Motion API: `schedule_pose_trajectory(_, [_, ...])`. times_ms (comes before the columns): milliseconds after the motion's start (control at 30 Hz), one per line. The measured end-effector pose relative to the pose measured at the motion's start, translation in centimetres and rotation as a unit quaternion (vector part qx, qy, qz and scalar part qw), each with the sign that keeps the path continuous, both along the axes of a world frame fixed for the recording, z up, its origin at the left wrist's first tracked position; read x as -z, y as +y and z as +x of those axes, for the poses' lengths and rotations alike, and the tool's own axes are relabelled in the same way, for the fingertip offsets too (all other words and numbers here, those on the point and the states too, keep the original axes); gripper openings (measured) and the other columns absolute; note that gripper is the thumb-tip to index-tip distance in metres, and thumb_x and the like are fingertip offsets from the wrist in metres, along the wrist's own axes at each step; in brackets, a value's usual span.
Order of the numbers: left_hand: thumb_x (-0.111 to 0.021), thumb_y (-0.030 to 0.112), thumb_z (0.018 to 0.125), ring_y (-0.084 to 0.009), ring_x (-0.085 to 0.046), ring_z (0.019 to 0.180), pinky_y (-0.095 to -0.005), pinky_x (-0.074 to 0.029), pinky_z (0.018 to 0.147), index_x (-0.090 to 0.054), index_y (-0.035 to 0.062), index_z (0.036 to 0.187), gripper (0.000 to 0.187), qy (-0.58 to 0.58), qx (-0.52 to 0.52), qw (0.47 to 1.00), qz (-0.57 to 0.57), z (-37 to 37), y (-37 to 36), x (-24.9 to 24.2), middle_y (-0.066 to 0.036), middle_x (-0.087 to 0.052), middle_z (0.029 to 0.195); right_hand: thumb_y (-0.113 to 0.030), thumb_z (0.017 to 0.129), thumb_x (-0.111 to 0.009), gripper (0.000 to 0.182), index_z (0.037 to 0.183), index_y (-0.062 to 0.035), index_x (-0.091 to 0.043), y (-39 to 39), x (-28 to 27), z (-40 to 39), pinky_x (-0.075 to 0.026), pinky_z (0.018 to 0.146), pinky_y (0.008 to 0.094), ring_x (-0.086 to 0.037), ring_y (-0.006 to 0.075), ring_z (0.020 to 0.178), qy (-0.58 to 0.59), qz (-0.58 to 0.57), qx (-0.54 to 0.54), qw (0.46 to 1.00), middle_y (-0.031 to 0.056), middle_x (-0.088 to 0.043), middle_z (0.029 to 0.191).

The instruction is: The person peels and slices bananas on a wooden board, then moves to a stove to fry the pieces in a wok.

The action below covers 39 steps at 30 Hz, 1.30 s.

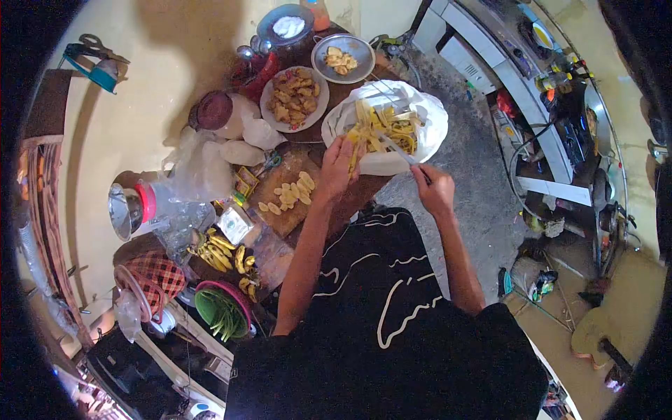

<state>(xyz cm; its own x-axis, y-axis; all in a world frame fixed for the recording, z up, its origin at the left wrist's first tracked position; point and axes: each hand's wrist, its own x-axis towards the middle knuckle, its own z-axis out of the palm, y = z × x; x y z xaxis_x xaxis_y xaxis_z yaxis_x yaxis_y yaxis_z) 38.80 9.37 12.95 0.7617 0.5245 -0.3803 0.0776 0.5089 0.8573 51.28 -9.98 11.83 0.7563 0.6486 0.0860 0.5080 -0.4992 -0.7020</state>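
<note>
My left hand point(339, 166) is closed round a yellow banana point(355, 140), held over the near left rim of a white plastic bag point(430, 133). In my right hand point(435, 189) is the dark handle of a knife point(397, 148), whose blade points up and left toward the banana. Banana peels point(402, 129) lie in the bag. Left of my left hand, sliced banana pieces point(288, 194) rest on a wooden cutting board point(283, 168). Whether the blade touches the banana is too small to tell.
Beyond the board stand a plate of fried pieces point(294, 99), a metal strainer point(361, 52) and a bowl of white powder point(285, 26). Whole bananas point(215, 250) lie at the left, near a green basket point(218, 313). A stove counter point(560, 150) is at the right.
</note>
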Motion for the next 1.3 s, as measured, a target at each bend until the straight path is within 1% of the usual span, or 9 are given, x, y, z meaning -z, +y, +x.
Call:
schedule_pose_trajectory(100, [-0.041,0.029,0.1,-0.0053,-0.042,0.047,-0.0191,-0.032,0.038,-0.05,0.0073,0.107,0.025,0.034,-0.007,0.999,-0.008,-0.6,0.5,1.1,0.001,-0.052,0.078,-0.029,0.087,-0.063,0.026,0.087,-0.0033,-0.067,-1.5,1.2,0.2,-0.047,0.056,0.0404,-0.062,0.0347,0.062,0.083,-0.052,0.04,0.994,0.0166,-0.064,0.071])
schedule_pose_trajectory(200, [-0.041,0.029,0.1,-0.0054,-0.042,0.047,-0.0194,-0.032,0.038,-0.05,0.0073,0.106,0.024,0.043,0.008,0.999,-0.01,-0.3,0.6,2.1,0.001,-0.052,0.079,-0.029,0.088,-0.062,0.028,0.087,-0.002,-0.067,-1.1,3.7,0.4,-0.046,0.056,0.0367,-0.061,0.0262,0.057,0.075,0.008,0.037,0.996,0.0148,-0.063,0.068])
schedule_pose_trajectory(400, [-0.044,0.027,0.099,-0.0055,-0.044,0.051,-0.0202,-0.034,0.042,-0.046,0.0088,0.103,0.019,0.034,0.066,0.997,0.018,0.7,0.3,2.1,0.0,-0.053,0.081,-0.025,0.086,-0.066,0.023,0.084,-0.0027,-0.068,3.0,1.5,-0.1,-0.03,0.045,0.0211,-0.041,0.0036,0.05,0.368,0.167,0.088,0.91,-0.0056,-0.05,0.06])
schedule_pose_trajectory(567, [-0.05,0.028,0.096,-0.0056,-0.045,0.056,-0.0198,-0.036,0.045,-0.041,0.0101,0.11,0.024,0.028,0.096,0.995,0.011,0.9,-0.2,2.0,-0.003,-0.054,0.084,-0.024,0.081,-0.072,0.02,0.085,-0.0042,-0.069,6.4,0.2,0.3,-0.028,0.043,0.0197,-0.04,0.0018,0.049,0.382,0.188,0.049,0.904,-0.0064,-0.052,0.06])
schedule_pose_trajectory(700, [-0.057,0.024,0.093,-0.0099,-0.052,0.071,-0.0225,-0.045,0.061,-0.04,0.0085,0.111,0.03,0.04,0.134,0.978,0.154,1.1,-0.2,2.0,-0.006,-0.055,0.09,-0.022,0.081,-0.072,0.019,0.085,-0.004,-0.07,7.8,-1.1,0.5,-0.028,0.043,0.0198,-0.04,0.0021,0.048,0.383,0.173,0.041,0.906,-0.0064,-0.053,0.059])
schedule_pose_trajectory(800, [-0.061,0.02,0.09,-0.0134,-0.054,0.085,-0.0261,-0.046,0.075,-0.04,0.0071,0.11,0.032,-0.03,0.098,0.974,0.201,1.6,-0.5,2.0,-0.007,-0.056,0.096,-0.02,0.082,-0.071,0.024,0.09,0.0025,-0.068,7.9,-1.1,1.0,-0.046,0.061,0.024,-0.057,0.0078,0.067,0.405,0.156,0.034,0.9,0.0017,-0.065,0.074])
schedule_pose_trajectory(900, [-0.064,0.014,0.087,-0.0151,-0.054,0.094,-0.0291,-0.045,0.083,-0.043,0.0056,0.11,0.032,-0.024,0.093,0.973,0.21,1.6,0.0,1.8,-0.009,-0.056,0.101,-0.019,0.082,-0.07,0.023,0.089,0.0024,-0.068,8.4,-0.8,0.8,-0.046,0.063,0.0237,-0.058,0.0086,0.068,0.349,0.134,0.037,0.927,0.0022,-0.066,0.075])
schedule_pose_trajectory(1167, [-0.061,0.004,0.085,-0.0143,-0.054,0.1,-0.0288,-0.045,0.086,-0.055,0.0019,0.115,0.03,-0.002,-0.034,0.952,0.305,2.5,-0.2,-0.1,-0.008,-0.056,0.105,-0.014,0.084,-0.068,0.014,0.079,-0.0021,-0.062,10.2,-2.0,0.5,-0.022,0.038,0.0205,-0.035,0.002,0.042,0.479,0.257,0.116,0.831,-0.0046,-0.049,0.058])
schedule_pose_trajectory(1300, [-0.055,0.007,0.091,-0.0155,-0.056,0.1,-0.0301,-0.045,0.087,-0.055,0.0013,0.115,0.025,-0.074,-0.144,0.977,0.138,3.2,-0.7,1.2,-0.008,-0.058,0.108,-0.012,0.083,-0.069,0.012,0.083,-0.002,-0.061,10.9,-1.6,0.6,-0.022,0.037,0.0211,-0.034,0.0025,0.041,0.524,0.289,0.164,0.785,-0.0012,-0.053,0.062])
